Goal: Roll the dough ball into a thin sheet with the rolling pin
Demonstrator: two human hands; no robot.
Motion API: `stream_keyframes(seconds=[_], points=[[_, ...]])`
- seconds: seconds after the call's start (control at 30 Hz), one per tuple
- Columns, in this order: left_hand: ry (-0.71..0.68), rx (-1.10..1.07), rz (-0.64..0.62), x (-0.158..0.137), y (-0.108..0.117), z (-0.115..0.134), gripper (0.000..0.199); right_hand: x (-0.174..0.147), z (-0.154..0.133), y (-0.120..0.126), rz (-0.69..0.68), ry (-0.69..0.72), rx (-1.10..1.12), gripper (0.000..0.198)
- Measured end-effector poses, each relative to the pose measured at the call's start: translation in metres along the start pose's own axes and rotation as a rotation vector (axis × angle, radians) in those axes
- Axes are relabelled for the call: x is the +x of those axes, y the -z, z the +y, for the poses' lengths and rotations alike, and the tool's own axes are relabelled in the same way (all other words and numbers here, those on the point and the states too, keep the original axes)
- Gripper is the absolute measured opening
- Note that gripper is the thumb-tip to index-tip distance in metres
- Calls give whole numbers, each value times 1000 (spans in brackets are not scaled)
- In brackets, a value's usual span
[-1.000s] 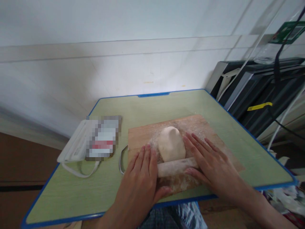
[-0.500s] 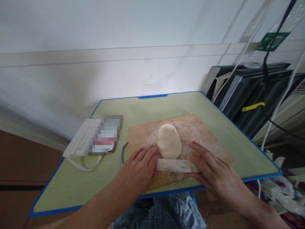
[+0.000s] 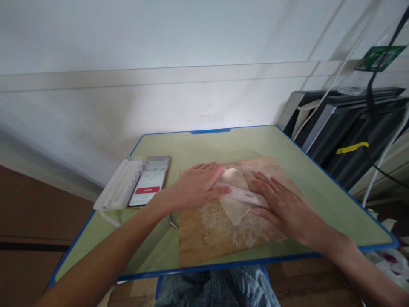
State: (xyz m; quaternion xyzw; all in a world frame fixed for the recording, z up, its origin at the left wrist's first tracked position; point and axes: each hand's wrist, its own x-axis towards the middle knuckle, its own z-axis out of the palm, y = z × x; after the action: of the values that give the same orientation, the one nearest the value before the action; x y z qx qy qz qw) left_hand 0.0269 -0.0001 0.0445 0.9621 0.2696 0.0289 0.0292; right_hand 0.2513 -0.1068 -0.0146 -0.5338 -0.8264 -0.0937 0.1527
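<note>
- While the rolling pin lies across the dough on the wooden board, my left hand covers its left end, fingers straight.
- My right hand lies over its right end, fingers extended, slightly apart.

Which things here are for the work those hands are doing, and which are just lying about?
In use:
dough
rolling pin
floured wooden board
green table

Apparently just lying about:
phone
white strapped object
dark panels
yellow strip
</note>
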Motion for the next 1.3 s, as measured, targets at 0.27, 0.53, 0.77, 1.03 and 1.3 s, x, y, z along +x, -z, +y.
stream_keyframes(seconds=[0.27, 0.53, 0.77, 1.03, 1.3], points=[[114, 18, -74, 40, -15, -21, 30, 2, -13, 10, 36, -23, -87, 62], [133, 100, 39, 32, -24, -11, 33, -10, -27, -1, 38, -69, -77, 60], [106, 183, 121, 17, -29, -5, 35, -15, -46, -5, 91, -69, -168, 66], [140, 143, 149, -1, -29, 4, 43, -21, -57, -3, 76, -35, -285, 72], [153, 73, 153, -18, -31, 9, 44, -27, -63, -4, 90, 26, -383, 68]])
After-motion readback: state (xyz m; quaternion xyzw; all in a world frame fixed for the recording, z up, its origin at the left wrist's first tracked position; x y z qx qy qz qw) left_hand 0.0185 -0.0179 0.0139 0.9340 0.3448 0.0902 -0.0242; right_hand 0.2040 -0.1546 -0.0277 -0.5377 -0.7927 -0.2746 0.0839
